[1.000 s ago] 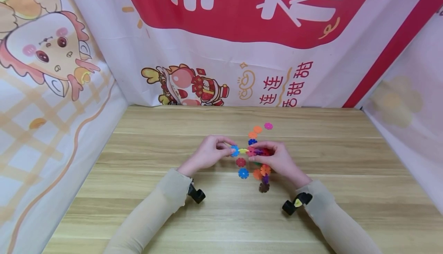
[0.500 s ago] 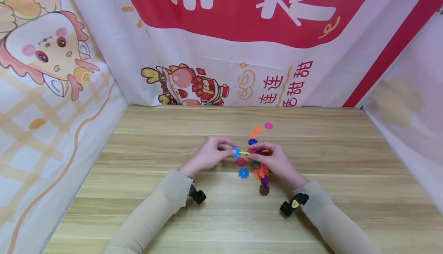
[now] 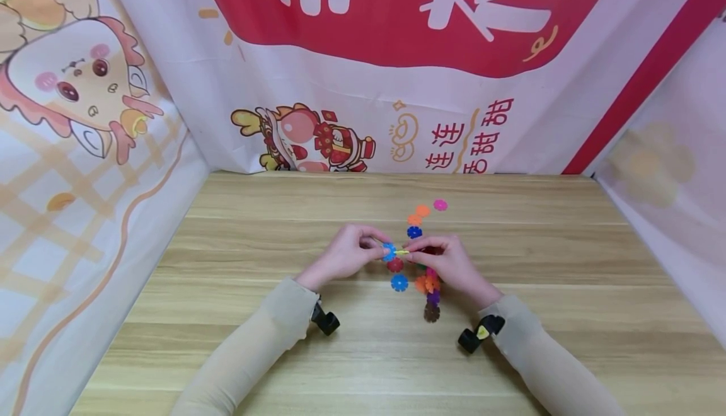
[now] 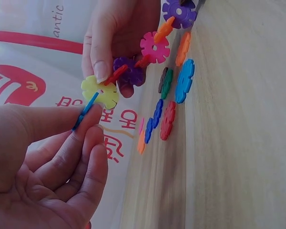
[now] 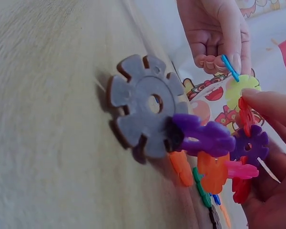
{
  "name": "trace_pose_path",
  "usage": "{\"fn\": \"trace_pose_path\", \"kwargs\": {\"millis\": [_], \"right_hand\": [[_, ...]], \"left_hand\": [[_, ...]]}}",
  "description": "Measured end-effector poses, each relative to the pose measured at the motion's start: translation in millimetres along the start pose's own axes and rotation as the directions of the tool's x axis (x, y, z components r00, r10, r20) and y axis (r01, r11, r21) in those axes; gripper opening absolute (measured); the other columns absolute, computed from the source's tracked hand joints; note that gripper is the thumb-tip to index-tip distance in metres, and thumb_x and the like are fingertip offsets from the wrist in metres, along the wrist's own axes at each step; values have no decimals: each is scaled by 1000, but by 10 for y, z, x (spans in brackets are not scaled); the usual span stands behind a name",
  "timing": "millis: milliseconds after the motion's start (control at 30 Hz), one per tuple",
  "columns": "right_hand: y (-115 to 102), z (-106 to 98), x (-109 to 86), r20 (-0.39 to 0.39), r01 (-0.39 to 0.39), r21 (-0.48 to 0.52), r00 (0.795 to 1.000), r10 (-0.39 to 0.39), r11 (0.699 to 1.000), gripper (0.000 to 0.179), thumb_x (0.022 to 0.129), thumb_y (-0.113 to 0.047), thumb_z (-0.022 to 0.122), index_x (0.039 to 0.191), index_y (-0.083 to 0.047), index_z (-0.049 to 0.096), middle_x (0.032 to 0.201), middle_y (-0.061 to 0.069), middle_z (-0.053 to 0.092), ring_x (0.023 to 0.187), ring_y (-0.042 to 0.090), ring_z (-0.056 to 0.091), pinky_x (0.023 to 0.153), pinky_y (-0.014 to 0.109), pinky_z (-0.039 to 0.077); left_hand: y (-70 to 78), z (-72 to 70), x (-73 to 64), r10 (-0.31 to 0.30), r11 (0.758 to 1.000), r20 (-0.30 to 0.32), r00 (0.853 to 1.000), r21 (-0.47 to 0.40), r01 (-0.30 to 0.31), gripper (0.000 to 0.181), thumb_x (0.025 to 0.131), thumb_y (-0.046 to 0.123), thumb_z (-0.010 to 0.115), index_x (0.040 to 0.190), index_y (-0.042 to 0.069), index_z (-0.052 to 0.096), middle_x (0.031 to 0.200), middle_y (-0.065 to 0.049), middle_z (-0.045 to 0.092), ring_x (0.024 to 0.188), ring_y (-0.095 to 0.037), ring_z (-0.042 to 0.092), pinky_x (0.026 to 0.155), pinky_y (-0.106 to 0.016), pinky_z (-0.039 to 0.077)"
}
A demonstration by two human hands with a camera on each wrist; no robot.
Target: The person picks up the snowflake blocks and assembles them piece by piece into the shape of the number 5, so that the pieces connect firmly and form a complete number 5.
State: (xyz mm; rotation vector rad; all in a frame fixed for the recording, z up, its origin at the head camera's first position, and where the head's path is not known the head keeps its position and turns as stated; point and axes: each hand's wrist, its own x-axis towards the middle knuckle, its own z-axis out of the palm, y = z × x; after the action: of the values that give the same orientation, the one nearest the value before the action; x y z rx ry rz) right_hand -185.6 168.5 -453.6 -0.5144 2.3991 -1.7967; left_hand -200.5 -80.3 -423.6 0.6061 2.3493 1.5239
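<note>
Between thumb and fingertips my left hand (image 3: 351, 252) pinches a blue notched snowflake disc (image 4: 88, 109). Its edge meets the slot of a yellow snowflake disc (image 4: 110, 98). My right hand (image 3: 450, 261) pinches the yellow disc beside the joined red disc (image 5: 246, 117), its thumb on the yellow face. From there a chain of linked discs runs under the right palm: a purple disc (image 4: 129, 71), another red, a pink disc (image 4: 155, 46), an orange disc (image 5: 213, 171) and a second purple disc (image 5: 205, 136). A brown disc (image 5: 126, 95) ends it, close over the table.
Loose snowflake discs lie around the hands on the wooden table (image 3: 255, 353): a red one (image 3: 394, 266), a blue one (image 3: 399, 283), a dark blue one (image 3: 414, 232), several orange and a pink one (image 3: 440, 205). Printed cloth (image 3: 340, 75) stands behind.
The right fingers have shifted from the red disc onto the yellow one. The left hand has moved slightly right with the blue disc, and the chain's hanging end has turned and dropped a little.
</note>
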Motion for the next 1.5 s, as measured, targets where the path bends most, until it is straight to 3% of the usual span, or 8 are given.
{"fn": "trace_pose_path", "kwargs": {"millis": [600,833,1000,1200,1367,1500], "right_hand": [[-21,3,-8,-22,3,63,1000,-1,998,9,92,-13,78,100,-10,81,112,5,75,104,25,68,83,32,58],[-59,-22,-6,-15,-14,25,1000,15,1000,23,90,-19,81,112,-12,79,117,12,72,99,28,66,80,32,57],[-34,-113,-25,-2,-44,24,999,44,999,43,88,-25,84,126,-11,72,127,11,68,109,28,63,87,34,55],[70,-326,-101,4,-133,10,991,133,991,49,93,-29,78,135,-9,65,130,6,67,117,26,62,97,33,51],[111,-416,-173,60,-223,-20,973,224,975,52,95,-38,75,136,-8,63,125,7,69,111,26,66,92,37,54],[111,-401,-190,101,-252,-32,962,254,967,53,94,-39,75,135,-6,62,123,9,69,106,26,67,90,38,55]], "left_hand": [[29,51,5,17,999,-37,999,-46,-18,14,96,11,72,110,8,75,89,-1,73,88,-33,68,70,-32,51],[28,26,-9,31,999,-39,999,-36,-33,16,96,11,73,111,8,74,89,1,73,88,-31,69,71,-32,52],[18,10,-15,40,999,-28,999,-33,-41,17,96,12,73,112,10,74,91,1,74,89,-28,70,74,-34,54],[-11,-40,-41,32,998,-42,999,-44,-34,20,96,14,73,115,9,73,93,3,74,89,-23,70,76,-37,55],[-26,-85,-58,36,998,-57,998,-47,-39,22,96,14,73,117,6,72,93,3,75,88,-20,70,76,-37,55],[-28,-110,-74,28,998,-71,997,-59,-32,25,96,14,73,119,4,71,93,2,75,88,-22,71,76,-36,54]]}}
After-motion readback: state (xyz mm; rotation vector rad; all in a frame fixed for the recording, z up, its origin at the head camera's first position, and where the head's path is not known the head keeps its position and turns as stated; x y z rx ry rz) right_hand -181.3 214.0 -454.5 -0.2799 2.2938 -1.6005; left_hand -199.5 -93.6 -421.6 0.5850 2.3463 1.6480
